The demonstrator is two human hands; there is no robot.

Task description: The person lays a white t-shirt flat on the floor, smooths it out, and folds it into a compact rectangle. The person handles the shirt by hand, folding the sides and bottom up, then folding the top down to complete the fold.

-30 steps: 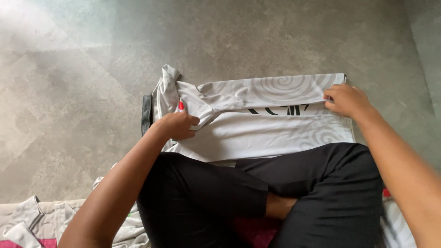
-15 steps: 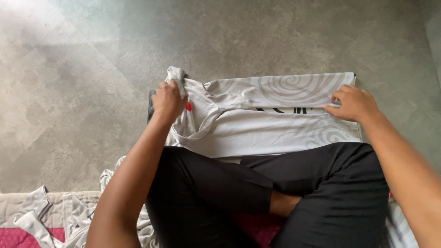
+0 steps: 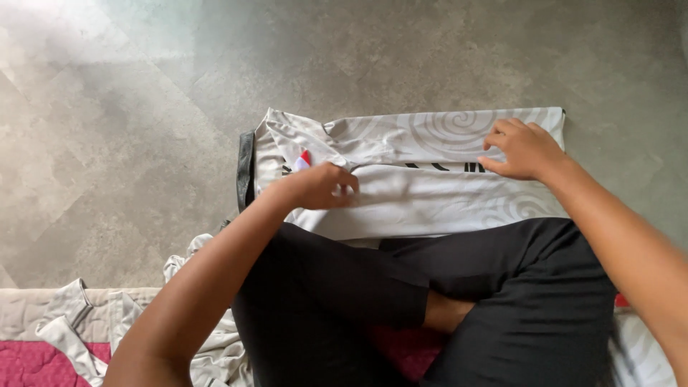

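At the far left, near the bottom edge, a pile of white cloth [image 3: 79, 322] lies over a pink mat [image 3: 29, 362] on the grey floor [image 3: 143, 143]. Further right, a white shirt [image 3: 430, 208] with pale swirl patterns lies flat on the floor just beyond the person's crossed legs in black trousers [image 3: 444, 301]. It is folded into a long band, with its long axis running left to right across the view. Its left end carries a dark trim strip [image 3: 246, 168] along the edge, and there the fabric is bunched and creased. A small red and white label [image 3: 304, 159] shows near that end, just above the left hand [image 3: 315, 188]. Dark printed marks sit along the fold line in the middle of the band; they are partly hidden by the fold. The left hand rests on the shirt with fingers curled, pinching a bit of fabric near the bunched end. The right hand [image 3: 523, 149] lies on the right part of the shirt, near its upper right corner, with fingers bent and fingertips pressing down on the cloth. More white cloth with swirls [image 3: 641, 351] shows at the bottom right, beside the right knee.
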